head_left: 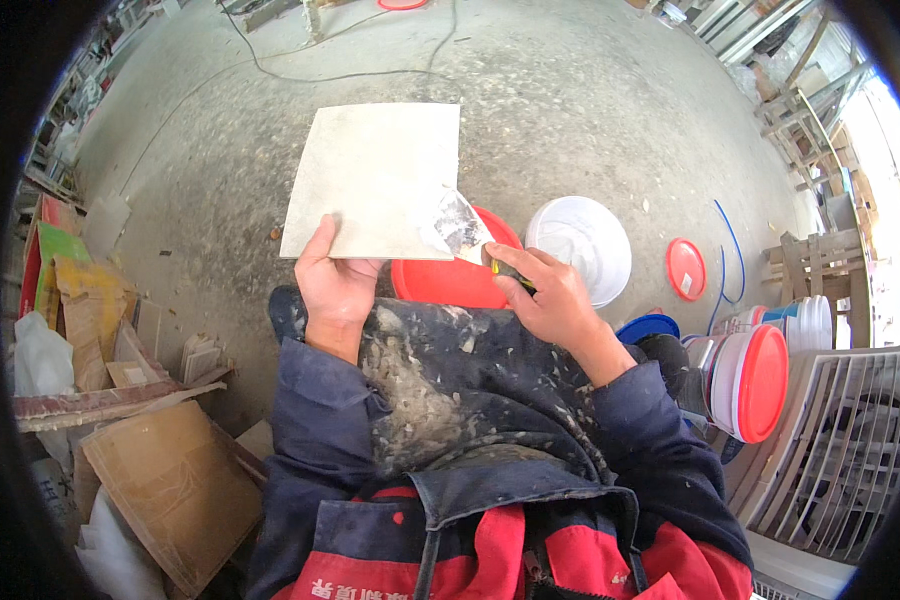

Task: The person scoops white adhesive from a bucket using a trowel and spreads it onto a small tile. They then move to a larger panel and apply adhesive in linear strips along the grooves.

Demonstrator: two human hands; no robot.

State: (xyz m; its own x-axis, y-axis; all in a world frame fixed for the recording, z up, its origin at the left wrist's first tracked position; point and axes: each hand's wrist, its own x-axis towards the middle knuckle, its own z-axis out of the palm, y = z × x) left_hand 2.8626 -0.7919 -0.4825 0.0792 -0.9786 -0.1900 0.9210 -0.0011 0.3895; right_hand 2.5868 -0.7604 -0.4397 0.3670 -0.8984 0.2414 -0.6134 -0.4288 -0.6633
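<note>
Concrete floor all around you, with cardboard scraps piled off to your left. Your left hand is closed on the tile's near edge, thumb on top, holding it up over your lap. Your right hand is wrapped round the putty knife, blade on the tile's right corner. Looks like you're at the scraping or buttering stage, so next calls for steady strokes across the face. Red bucket sits right under it, white bucket beside, stacked lids crowd your right, and there's plenty of open floor ahead.
</note>
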